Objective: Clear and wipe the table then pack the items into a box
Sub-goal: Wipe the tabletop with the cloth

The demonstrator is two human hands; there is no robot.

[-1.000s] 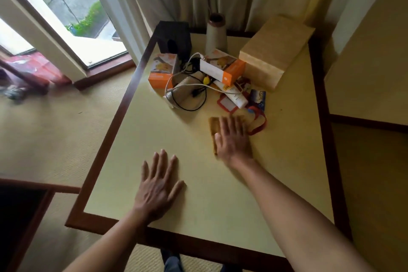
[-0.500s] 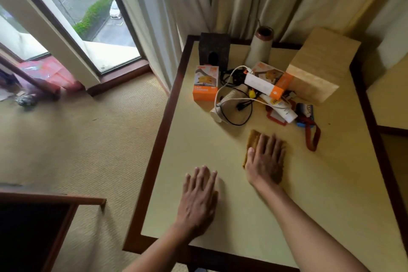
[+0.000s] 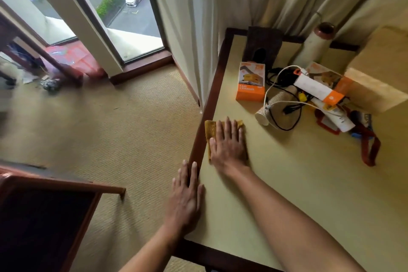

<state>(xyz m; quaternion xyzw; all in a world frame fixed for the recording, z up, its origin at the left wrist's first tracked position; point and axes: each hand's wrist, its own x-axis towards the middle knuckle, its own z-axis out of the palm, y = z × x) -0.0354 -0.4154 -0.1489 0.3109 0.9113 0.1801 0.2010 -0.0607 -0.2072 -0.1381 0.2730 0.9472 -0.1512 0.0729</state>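
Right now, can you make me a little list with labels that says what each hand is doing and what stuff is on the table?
right hand: flat, palm down, pressing the mustard-yellow cloth near the table's left edge
left hand: flat on the dark wooden table rim, holding nothing
pile at far side: orange and white small box, tipped-over ribbed paper cup, black and white cables, white tube, red strap
behind pile: tan woven box
wiping: under way; nothing visibly packed

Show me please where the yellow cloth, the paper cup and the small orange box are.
yellow cloth [image 3: 209, 128]: head view, on its bare left part beside the right hand.
paper cup [image 3: 269, 108]: head view, on its ribbed side.
small orange box [image 3: 251, 80]: head view, on its top face.
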